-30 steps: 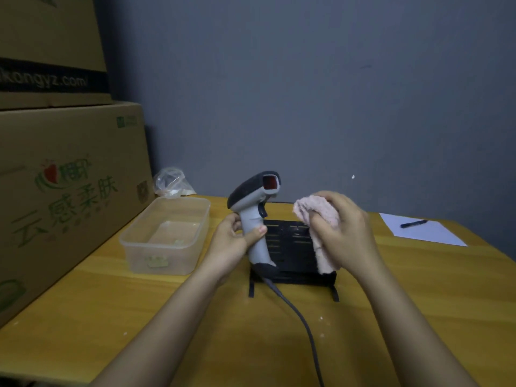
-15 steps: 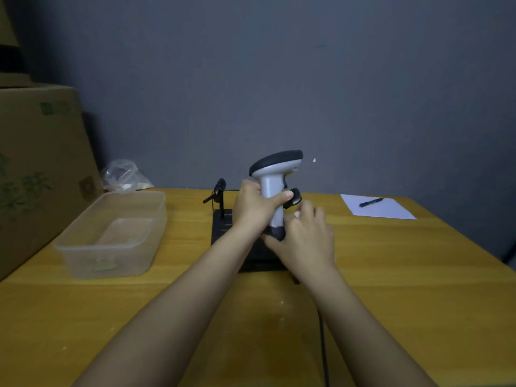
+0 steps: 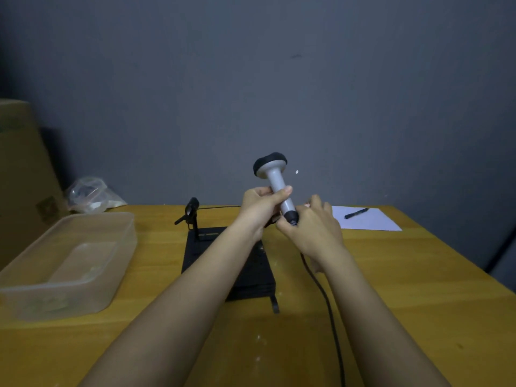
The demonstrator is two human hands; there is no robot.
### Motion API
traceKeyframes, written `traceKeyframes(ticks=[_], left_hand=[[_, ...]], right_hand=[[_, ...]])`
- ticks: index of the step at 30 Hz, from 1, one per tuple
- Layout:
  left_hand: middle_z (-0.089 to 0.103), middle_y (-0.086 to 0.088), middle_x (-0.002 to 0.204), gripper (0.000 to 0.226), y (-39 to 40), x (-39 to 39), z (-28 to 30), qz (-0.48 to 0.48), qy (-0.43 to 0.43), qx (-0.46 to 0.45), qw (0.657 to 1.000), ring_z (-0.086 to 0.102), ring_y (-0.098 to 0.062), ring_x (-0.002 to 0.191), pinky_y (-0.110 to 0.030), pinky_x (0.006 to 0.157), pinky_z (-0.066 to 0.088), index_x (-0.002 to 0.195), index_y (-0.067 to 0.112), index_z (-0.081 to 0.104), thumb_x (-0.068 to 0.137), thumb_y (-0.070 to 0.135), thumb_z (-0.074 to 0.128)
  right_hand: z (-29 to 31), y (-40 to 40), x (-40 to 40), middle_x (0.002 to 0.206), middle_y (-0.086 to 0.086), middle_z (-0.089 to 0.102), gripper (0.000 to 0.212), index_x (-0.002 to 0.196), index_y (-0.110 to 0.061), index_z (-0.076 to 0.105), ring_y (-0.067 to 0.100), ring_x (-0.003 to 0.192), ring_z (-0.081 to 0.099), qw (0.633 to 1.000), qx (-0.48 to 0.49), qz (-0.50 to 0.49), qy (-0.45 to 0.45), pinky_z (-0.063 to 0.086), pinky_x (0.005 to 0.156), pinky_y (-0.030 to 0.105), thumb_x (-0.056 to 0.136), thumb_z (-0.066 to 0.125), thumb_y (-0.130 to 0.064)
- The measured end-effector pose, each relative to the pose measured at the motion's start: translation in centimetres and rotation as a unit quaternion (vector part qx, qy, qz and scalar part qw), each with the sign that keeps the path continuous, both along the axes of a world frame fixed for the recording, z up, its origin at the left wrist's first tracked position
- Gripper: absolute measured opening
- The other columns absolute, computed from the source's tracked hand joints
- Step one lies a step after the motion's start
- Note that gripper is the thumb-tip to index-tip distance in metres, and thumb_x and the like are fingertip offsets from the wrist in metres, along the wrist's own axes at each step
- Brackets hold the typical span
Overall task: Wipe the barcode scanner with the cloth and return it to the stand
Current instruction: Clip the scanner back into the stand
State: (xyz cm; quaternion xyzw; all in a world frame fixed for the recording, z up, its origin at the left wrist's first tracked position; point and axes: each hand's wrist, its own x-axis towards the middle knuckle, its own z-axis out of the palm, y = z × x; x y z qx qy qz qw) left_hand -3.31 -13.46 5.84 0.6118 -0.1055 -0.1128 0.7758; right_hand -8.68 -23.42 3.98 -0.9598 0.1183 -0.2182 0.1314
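The barcode scanner [image 3: 275, 185] is in the air above the middle of the wooden table [image 3: 418, 289], with its dark head up and the grey handle tilted down to the right. The left hand [image 3: 259, 208] is wrapped around the handle, the thumb lying across it. The right hand [image 3: 312, 230] is curled at the dark lower end of the handle, and a small pink piece of the cloth [image 3: 307, 204] shows just above its fingers; I cannot tell how much of the cloth it holds. The black cable [image 3: 329, 308] goes from under this hand down to the near edge of the table.

The black stand [image 3: 251, 275] lies flat under the two forearms, near the centre of the table, and its thin post with the holder [image 3: 191, 212] rises at its far left corner. The scanner is well above the stand and does not touch it.

Toward the left edge of the table stands a clear plastic container [image 3: 69, 261], apart from the stand, with bare wood between them. Behind it, at the far left corner, lies a crumpled plastic bag [image 3: 89, 195], and a cardboard box [image 3: 22, 177] closes this side. At the far right corner lies a white paper [image 3: 368, 222] with a black pen [image 3: 356, 213] on it. The right part of the table, from the cable to the right edge, is free wood.
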Motion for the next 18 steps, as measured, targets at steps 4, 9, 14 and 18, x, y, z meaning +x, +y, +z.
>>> traceKeyframes(ticks=[4,9,14,18], left_hand=[[0.069,-0.016,0.102,0.039,-2.5,1.7,0.0,0.039,0.036,-0.011,0.999,0.066,-0.027,0.091,-0.039,0.082,0.055,0.109,0.001,0.062,0.078,0.023,0.074],[0.063,-0.004,0.121,0.027,-0.9,4.3,-1.5,0.061,-0.121,0.141,0.981,0.057,-0.018,0.115,-0.03,0.097,0.043,0.118,0.012,0.059,0.095,0.02,0.049],[0.038,-0.005,0.149,0.067,2.1,7.7,-3.9,-0.027,-0.201,0.447,0.871,0.032,-0.023,0.138,-0.038,0.112,0.032,0.144,0.019,0.032,0.082,0.003,0.051],[0.046,-0.009,0.141,0.072,1.4,9.1,-5.1,-0.086,-0.241,0.554,0.792,0.042,-0.027,0.13,-0.044,0.106,0.039,0.141,0.015,0.033,0.078,0.021,0.067]], right_hand=[[0.2,-0.5,2.0,0.114,0.01,0.046,0.048,0.108,-0.008,0.06,0.032,0.107,0.042,0.998,-0.017,-0.056,0.005,0.042,0.077,0.042,0.088,0.041,-0.048],[-0.4,-2.5,4.0,0.099,0.006,0.044,0.035,0.081,-0.012,0.053,0.031,0.095,0.046,0.997,0.08,0.008,-0.01,0.045,0.075,0.042,0.09,0.041,-0.043],[-1.5,-3.4,5.2,0.088,0.004,0.044,0.039,0.083,-0.005,0.055,0.016,0.065,0.049,0.963,0.25,0.096,0.02,0.042,0.054,0.024,0.096,0.041,-0.039],[-2.9,-3.3,5.1,0.073,0.004,0.043,0.035,0.075,-0.01,0.05,0.016,0.06,0.043,0.935,0.33,0.125,0.017,0.035,0.051,0.019,0.097,0.041,-0.035]])
